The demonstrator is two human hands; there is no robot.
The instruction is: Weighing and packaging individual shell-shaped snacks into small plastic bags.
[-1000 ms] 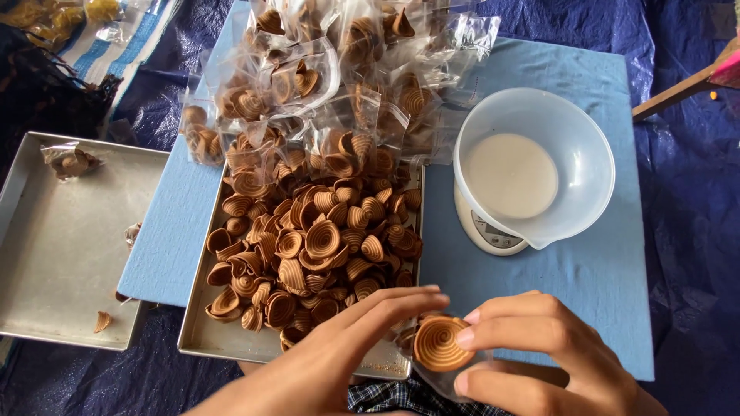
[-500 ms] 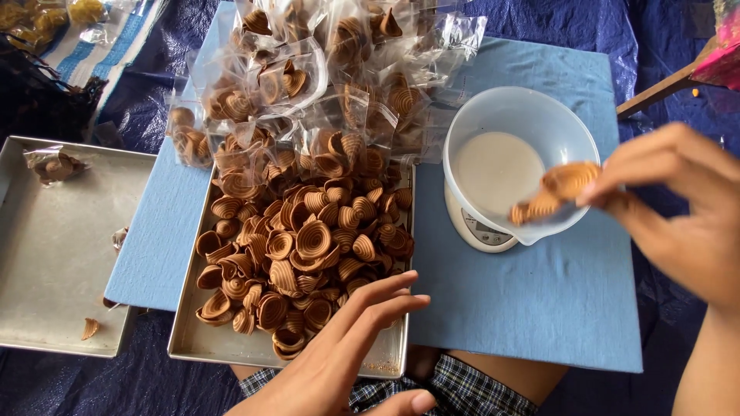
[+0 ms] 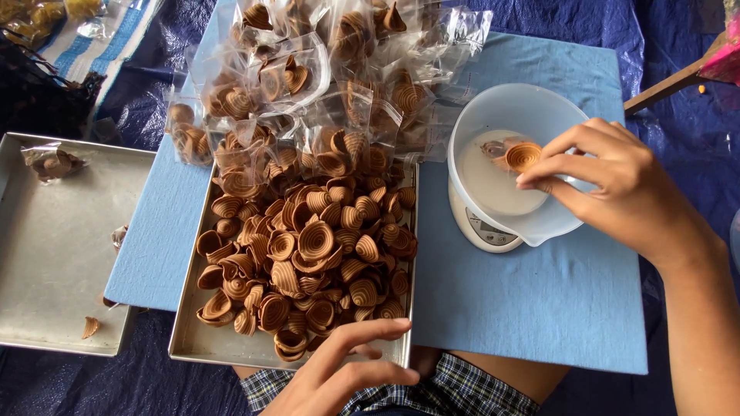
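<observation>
- right hand (image 3: 617,189) now over white bowl (image 3: 493,108) on scale (image 3: 482,231), fingers pinching small packet of spiral cookies (image 3: 518,156), lowered inside
- left hand (image 3: 351,374) pulled nearer, loosely open, empty, at near edge of cookie tray (image 3: 223,343)

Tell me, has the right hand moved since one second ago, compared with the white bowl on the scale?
Yes. The right hand went from the near edge of the blue board, up and away to the white bowl, where its fingers now reach over the rim.

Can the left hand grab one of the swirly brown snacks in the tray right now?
Probably yes. The left hand lies at the near edge of the tray, the snacks are piled uncovered just beyond its fingers, and nothing lies between.
</observation>
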